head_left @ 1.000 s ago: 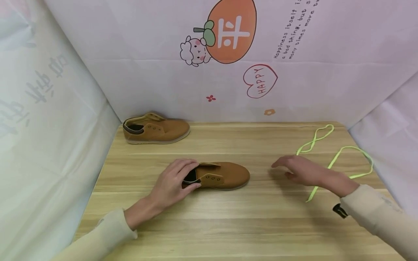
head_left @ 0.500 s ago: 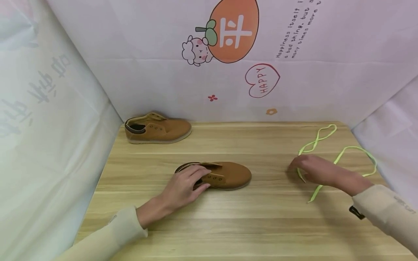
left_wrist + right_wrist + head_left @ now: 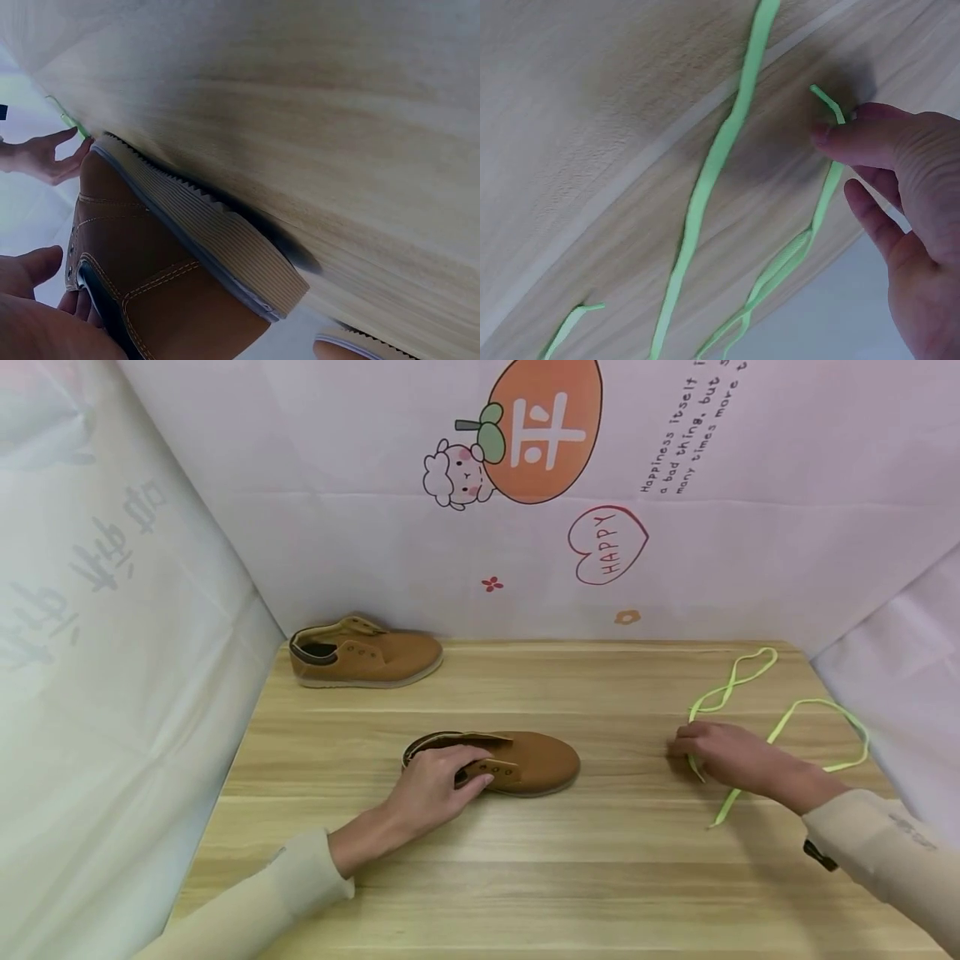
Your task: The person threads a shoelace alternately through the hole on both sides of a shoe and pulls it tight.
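Note:
A brown shoe without laces (image 3: 543,760) stands on the wooden table, toe pointing right. My left hand (image 3: 427,789) holds its near eyelet flap, with fingers in the opening and the thumb outside. The left wrist view shows the ribbed sole (image 3: 210,232) and the stitched heel side close up. At the right, my right hand (image 3: 731,760) pinches a yellow-green shoelace (image 3: 826,193) near one end between thumb and fingers. The lace's tip sticks out past the thumb in the right wrist view. Another yellow-green strand (image 3: 721,146) runs beside it along the tabletop.
A second brown shoe (image 3: 408,656), also unlaced, stands at the back left edge of the table (image 3: 525,877). White printed cloth (image 3: 360,543) rises behind the table and along both sides. A looped yellow-green strand (image 3: 817,700) lies by the right edge.
My left hand has slid right from the shoe's heel opening to its near eyelet flap. My right hand has moved right and down onto the shoelace end. The shoes stay in place.

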A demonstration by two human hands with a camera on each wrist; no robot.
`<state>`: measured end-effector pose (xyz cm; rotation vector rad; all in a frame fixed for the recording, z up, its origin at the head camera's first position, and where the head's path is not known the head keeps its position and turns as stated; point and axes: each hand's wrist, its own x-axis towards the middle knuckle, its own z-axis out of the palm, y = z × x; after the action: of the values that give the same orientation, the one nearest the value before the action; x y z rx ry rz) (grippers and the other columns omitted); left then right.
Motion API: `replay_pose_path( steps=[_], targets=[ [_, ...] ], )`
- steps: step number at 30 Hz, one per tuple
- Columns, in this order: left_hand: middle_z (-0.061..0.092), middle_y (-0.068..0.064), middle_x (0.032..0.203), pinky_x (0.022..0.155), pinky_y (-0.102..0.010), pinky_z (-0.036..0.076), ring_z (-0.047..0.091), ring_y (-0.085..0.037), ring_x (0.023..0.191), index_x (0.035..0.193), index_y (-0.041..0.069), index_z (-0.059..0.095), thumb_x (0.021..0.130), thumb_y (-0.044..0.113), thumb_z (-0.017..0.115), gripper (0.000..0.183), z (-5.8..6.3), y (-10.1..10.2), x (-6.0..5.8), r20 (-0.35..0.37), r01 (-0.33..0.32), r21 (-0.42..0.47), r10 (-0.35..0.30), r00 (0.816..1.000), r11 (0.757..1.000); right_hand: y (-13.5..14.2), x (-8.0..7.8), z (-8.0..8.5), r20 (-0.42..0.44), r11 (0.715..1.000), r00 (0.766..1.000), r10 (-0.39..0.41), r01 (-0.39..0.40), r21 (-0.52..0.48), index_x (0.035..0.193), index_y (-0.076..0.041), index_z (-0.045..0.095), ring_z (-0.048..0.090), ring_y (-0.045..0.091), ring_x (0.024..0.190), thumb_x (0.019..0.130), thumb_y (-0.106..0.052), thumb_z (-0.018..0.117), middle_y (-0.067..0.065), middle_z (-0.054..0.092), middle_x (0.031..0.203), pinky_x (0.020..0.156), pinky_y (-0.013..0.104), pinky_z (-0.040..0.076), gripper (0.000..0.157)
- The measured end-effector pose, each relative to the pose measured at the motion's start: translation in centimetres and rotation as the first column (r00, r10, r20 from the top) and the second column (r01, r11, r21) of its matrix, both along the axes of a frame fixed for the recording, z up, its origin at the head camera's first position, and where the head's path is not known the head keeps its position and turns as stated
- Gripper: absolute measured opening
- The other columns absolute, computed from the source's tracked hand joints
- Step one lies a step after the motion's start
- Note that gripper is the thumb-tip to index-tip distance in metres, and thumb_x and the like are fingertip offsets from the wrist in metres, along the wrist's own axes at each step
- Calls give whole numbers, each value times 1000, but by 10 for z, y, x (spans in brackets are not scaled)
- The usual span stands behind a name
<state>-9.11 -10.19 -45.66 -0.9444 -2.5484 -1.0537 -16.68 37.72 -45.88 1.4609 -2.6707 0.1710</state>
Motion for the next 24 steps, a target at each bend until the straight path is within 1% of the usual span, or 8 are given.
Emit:
replay_pose_path(
  steps=[3, 5, 9, 12, 16, 19, 21, 24],
  targets=[
    [80, -3, 108, 68, -22, 54, 53, 0, 62, 115, 9, 78, 96, 17, 81, 21, 2, 2, 0, 48, -4, 2, 4, 999, 1000, 2, 0, -1, 1, 1000, 1000, -1, 1, 5, 95, -10, 79, 65, 16, 80, 51, 21, 69, -3, 66, 89, 63, 34, 55, 55],
    [81, -1, 105, 66, -21, 51, 48, 3, 61, 113, 10, 79, 96, 17, 80, 18, 3, 4, -1, 78, -10, 8, 10, 997, 1000, 3, 0, 0, 11, 1000, 1000, -2, 1, 17, 94, -12, 78, 66, 15, 80, 54, 20, 77, -4, 66, 88, 63, 34, 55, 51],
    [81, 1, 96, 55, -18, 39, 31, 7, 51, 108, 11, 80, 97, 16, 79, 12, 5, 5, -2, 146, -25, 29, 21, 989, 999, 3, 0, 1, 26, 1000, 1000, 15, -15, 20, 89, -18, 74, 67, 13, 79, 57, 9, 94, -7, 65, 87, 63, 34, 56, 47],
    [80, 2, 91, 49, -18, 31, 20, 8, 47, 104, 13, 82, 97, 15, 79, 8, 5, 6, -4, 188, -41, 36, 33, 982, 998, 3, 0, 0, 24, 999, 999, 41, -40, -9, 85, -21, 73, 67, 11, 77, 57, 2, 98, -8, 66, 86, 63, 33, 56, 44],
    [73, 9, 75, 48, -18, 28, 18, 7, 45, 102, 16, 83, 96, 19, 80, 7, 8, 8, -7, 230, -72, -3, 71, 971, 997, 3, 0, -3, 4, 997, 998, 60, -60, -53, 84, -20, 75, 68, 11, 76, 59, 2, 98, -9, 68, 86, 63, 32, 58, 41],
    [57, 14, 60, 47, -19, 25, 19, 5, 44, 103, 18, 84, 97, 23, 80, 9, 10, 10, -8, 253, -83, -40, 90, 963, 996, 3, 1, -5, -4, 995, 999, 54, -54, -79, 84, -20, 76, 68, 9, 75, 63, 3, 96, -10, 68, 84, 64, 31, 58, 37],
    [50, 15, 56, 46, -20, 24, 20, 4, 44, 103, 19, 84, 96, 25, 80, 9, 11, 12, -9, 257, -83, -54, 95, 962, 995, 2, 2, -7, -7, 996, 999, 33, -33, -88, 83, -20, 77, 67, 8, 74, 66, 1, 96, -11, 67, 82, 64, 29, 57, 34],
    [45, 15, 54, 46, -20, 24, 22, 2, 45, 101, 19, 84, 96, 26, 80, 10, 12, 14, -10, 262, -86, -70, 102, 960, 994, -1, 6, -8, 13, 997, 999, -32, 33, -70, 85, -19, 78, 67, 9, 74, 71, 0, 93, -11, 66, 82, 63, 31, 57, 28]
  ],
)
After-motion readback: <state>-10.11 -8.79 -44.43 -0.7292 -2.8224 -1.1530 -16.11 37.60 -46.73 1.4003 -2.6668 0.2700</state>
